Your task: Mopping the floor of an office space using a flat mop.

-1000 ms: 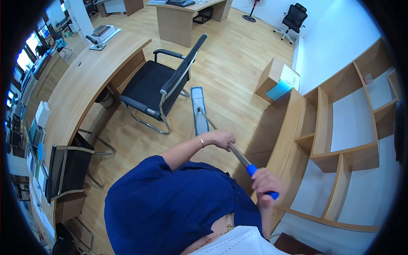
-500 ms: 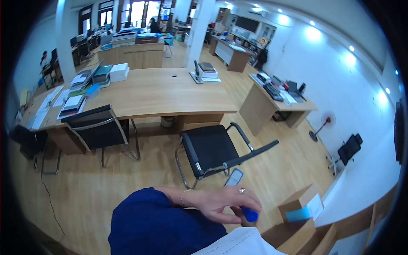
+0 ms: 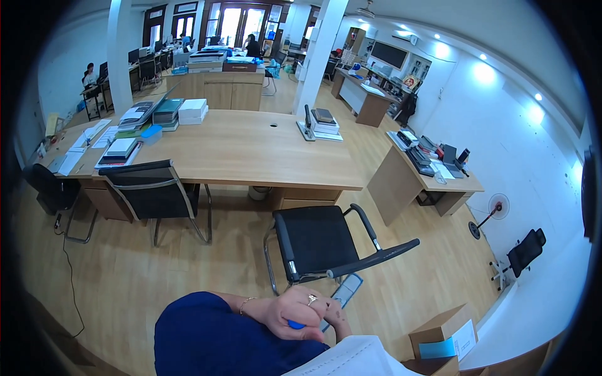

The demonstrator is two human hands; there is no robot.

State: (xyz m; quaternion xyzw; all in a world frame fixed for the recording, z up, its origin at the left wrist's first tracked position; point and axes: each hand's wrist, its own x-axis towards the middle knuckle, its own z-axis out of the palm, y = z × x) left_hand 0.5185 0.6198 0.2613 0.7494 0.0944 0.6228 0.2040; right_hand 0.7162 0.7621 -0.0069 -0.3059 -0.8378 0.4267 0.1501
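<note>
My left hand (image 3: pixel 293 313), with a ring and a thin bracelet, is closed around a handle; its round blue end (image 3: pixel 296 324) shows between the fingers. Just right of it, my right hand (image 3: pixel 338 318) is partly covered by the left, its fingers hidden. Beyond the hands, by the chair, is a flat rectangular frame (image 3: pixel 348 289) with pale blue edges. It looks like a flat mop's head, but the link to the handle is mostly hidden. My left arm has a dark blue sleeve (image 3: pixel 213 335). White printed cloth or paper (image 3: pixel 357 357) lies below the hands.
A black armchair (image 3: pixel 316 238) stands directly ahead, with a wide wooden desk (image 3: pixel 251 147) behind it. Another black chair (image 3: pixel 150 191) is at the left. An open cardboard box (image 3: pixel 439 329) sits at lower right. A cable (image 3: pixel 71 276) trails across the floor on the left.
Both hands have moved left and closer together, with the blue end now more enclosed by my left hand. The view has shifted, so the room appears lower and further right.
</note>
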